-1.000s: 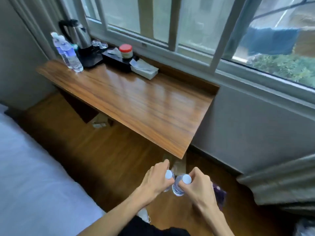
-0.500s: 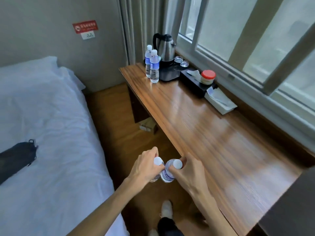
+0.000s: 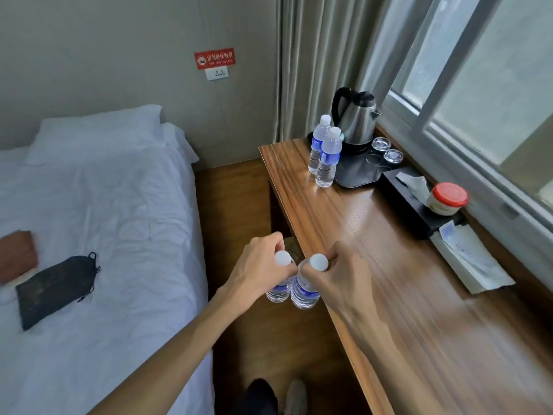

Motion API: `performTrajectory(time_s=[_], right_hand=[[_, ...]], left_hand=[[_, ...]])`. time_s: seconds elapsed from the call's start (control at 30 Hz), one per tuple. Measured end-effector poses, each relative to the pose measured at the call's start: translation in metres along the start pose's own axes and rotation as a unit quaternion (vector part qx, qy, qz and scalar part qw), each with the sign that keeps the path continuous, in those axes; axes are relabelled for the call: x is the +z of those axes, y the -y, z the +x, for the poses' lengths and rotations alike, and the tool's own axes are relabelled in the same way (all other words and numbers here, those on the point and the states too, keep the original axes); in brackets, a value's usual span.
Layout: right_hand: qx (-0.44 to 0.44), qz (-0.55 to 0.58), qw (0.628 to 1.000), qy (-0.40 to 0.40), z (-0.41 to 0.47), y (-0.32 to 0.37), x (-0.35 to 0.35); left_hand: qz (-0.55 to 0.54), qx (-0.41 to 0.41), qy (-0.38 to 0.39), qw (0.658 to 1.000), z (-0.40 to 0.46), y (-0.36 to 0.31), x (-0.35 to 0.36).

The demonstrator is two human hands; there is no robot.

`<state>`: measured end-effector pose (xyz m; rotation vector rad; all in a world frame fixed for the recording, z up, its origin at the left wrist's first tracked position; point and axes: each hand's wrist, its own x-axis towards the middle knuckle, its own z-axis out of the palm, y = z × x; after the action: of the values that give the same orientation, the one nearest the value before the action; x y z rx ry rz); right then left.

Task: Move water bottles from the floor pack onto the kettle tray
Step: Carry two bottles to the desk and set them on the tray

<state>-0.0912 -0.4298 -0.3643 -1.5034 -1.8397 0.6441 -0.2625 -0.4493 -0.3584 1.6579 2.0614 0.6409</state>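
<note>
My left hand (image 3: 259,269) grips one small water bottle (image 3: 279,290) by its neck, white cap showing. My right hand (image 3: 341,277) holds a second water bottle (image 3: 303,290) the same way. Both bottles hang side by side, touching, just off the wooden desk's near edge, above the floor. At the desk's far end sits a black kettle tray (image 3: 357,173) with a steel kettle (image 3: 357,116) on it. Two more water bottles (image 3: 326,157) stand upright at the tray's left edge. The floor pack is out of view.
The wooden desk (image 3: 419,295) runs along the window on the right. On it lie two glasses (image 3: 387,149), a black box with a red-lidded jar (image 3: 447,199) and a tissue packet (image 3: 471,262). A white bed (image 3: 98,235) with a dark pouch (image 3: 55,290) stands left; a narrow floor aisle lies between.
The view has swung from the floor by the window toward the kettle end of the desk. Both hands have carried their bottles up and along the desk's edge, nearer the tray.
</note>
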Motion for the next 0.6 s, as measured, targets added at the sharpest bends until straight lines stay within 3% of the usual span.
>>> performTrajectory(time_s=[0.37, 0.6], right_hand=[[0.022, -0.002, 1.000, -0.022, 0.145, 0.011, 0.051], [0.090, 0.003, 0.992, -0.091, 0.227, 0.018, 0.083]], left_hand=[[-0.022, 0.074, 0.030, 0.997, 0.169, 0.026, -0.028], [-0.032, 0.160, 0.080, 0.983, 0.282, 0.029, -0.049]])
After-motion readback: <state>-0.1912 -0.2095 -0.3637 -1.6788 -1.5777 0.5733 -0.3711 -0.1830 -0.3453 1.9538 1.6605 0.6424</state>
